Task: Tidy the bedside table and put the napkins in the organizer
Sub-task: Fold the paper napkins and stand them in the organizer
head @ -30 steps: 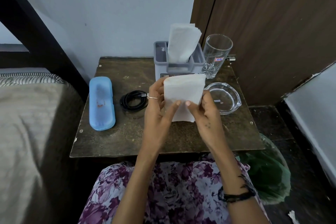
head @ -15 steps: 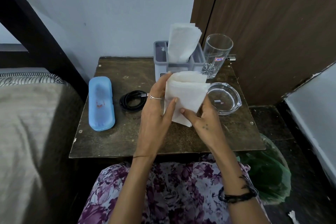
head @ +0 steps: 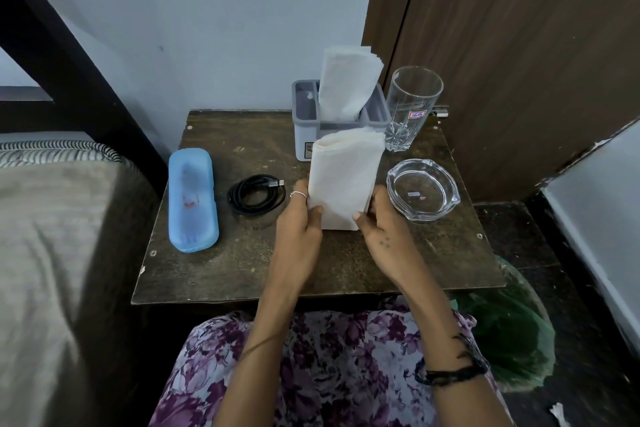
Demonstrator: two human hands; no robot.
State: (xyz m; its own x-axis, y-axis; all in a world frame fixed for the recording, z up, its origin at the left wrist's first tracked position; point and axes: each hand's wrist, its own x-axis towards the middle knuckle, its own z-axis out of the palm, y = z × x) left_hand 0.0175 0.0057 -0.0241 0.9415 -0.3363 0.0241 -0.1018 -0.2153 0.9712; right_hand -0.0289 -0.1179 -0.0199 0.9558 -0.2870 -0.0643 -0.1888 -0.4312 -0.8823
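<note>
On the dark wooden surface (head: 214, 274), the leftmost thing is a blue lidded case (head: 192, 198), closed, lying lengthwise near the bed side. Just to its right sits a coiled black cable (head: 254, 195). At the back edge stands the grey organizer (head: 304, 121) — a stack of white napkins (head: 348, 80) stands upright in its middle compartment, while the left compartment shows only its own floor. Right of it stands a clear drinking glass (head: 412, 104) with a small sticker, holding nothing, and in front of that a glass ashtray (head: 423, 189), also holding nothing.

Both hands hold one folded napkin (head: 344, 177) upright above the surface, just in front of the organizer. The left hand (head: 300, 229) has its grip closed on the napkin's lower left edge, thumb on the front; the right hand (head: 382, 236) pinches the lower right edge the same way.
</note>
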